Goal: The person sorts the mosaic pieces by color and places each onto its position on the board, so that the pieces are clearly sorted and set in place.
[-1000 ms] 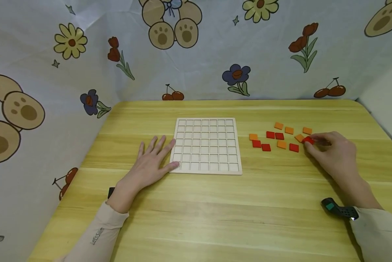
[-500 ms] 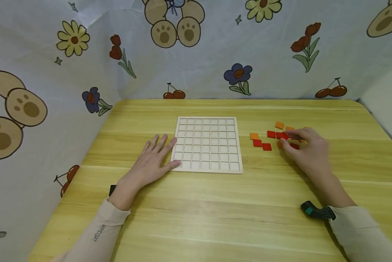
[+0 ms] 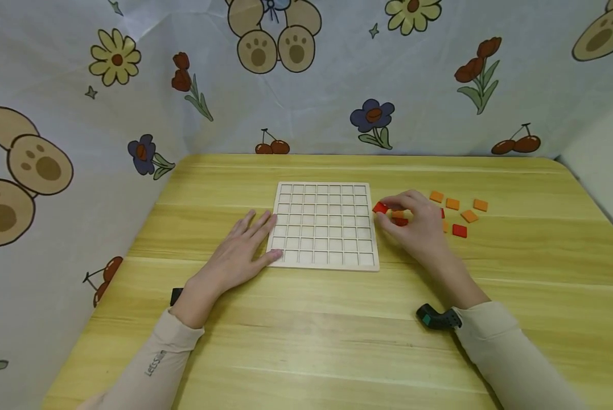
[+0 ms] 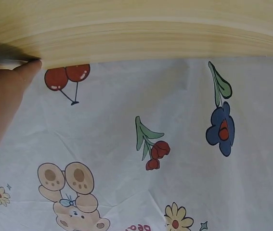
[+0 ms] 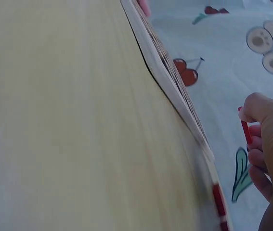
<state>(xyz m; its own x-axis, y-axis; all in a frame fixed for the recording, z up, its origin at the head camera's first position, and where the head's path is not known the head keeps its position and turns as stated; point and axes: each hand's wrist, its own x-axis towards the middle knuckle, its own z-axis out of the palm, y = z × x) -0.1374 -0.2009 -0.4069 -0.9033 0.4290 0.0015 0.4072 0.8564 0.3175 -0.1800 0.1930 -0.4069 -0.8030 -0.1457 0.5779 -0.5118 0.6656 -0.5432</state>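
Note:
A pale wooden grid board with square cells lies on the table. My left hand rests flat at its left edge, fingers spread, thumb over the lower left corner. Between thumb and fingertips my right hand pinches a small red square tile, held beside the board's right edge. The same red tile shows edge-on in the right wrist view. Beneath the right hand lie an orange tile and a red tile, partly covered by the fingers.
Right of the right hand, several orange tiles and a red tile lie scattered on the wooden table. A patterned cloth hangs behind the table and along its left side.
My right hand has carried the red tile leftward from the far right of the scattered tiles, across them, to the board's right edge. The left hand has stayed in place.

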